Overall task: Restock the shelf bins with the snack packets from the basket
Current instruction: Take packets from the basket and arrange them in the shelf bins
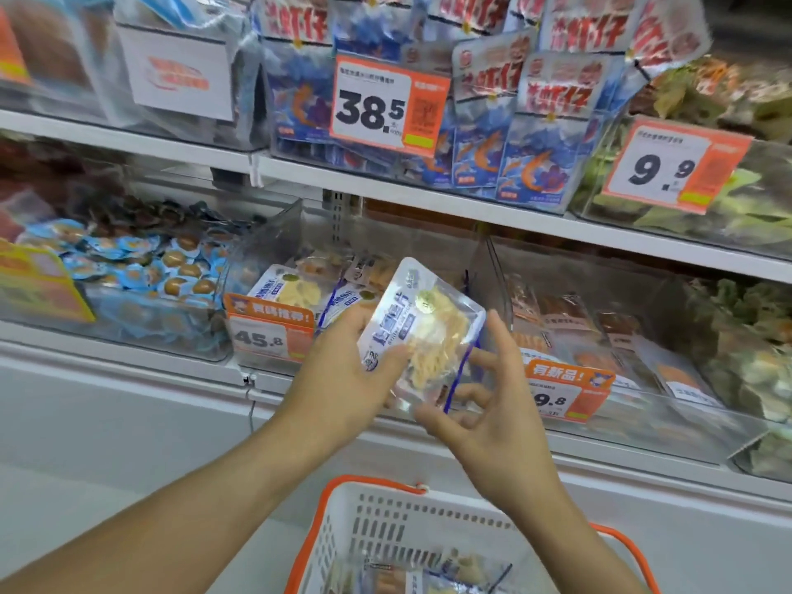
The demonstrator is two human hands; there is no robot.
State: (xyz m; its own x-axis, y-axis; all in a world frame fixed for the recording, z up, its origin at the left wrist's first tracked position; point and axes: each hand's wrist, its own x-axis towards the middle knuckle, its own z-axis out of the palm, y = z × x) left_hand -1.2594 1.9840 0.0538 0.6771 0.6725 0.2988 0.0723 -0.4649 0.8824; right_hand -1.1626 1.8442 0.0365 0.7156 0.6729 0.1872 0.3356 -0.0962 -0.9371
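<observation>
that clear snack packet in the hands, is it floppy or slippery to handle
Probably semi-stiff: the snack packet holds flat though the left hand pinches only one edge. Likely slippery, since its clear film shows glare. It seems light, as the right hand only steadies it with spread fingers.

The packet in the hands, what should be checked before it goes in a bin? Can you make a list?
1. Packet held: ok, left hand has a grip on its lower left side.
2. Right hand helping: not ok, fingers spread, only near the packet's edge.
3. Matching bin found: ok, same white and blue packets lie behind the 45.8 tag.
4. Room in that bin: ok, it looks partly filled.
5. More in the basket: ok, packets show at the bottom.
6. Packet undamaged: cannot tell.
</observation>
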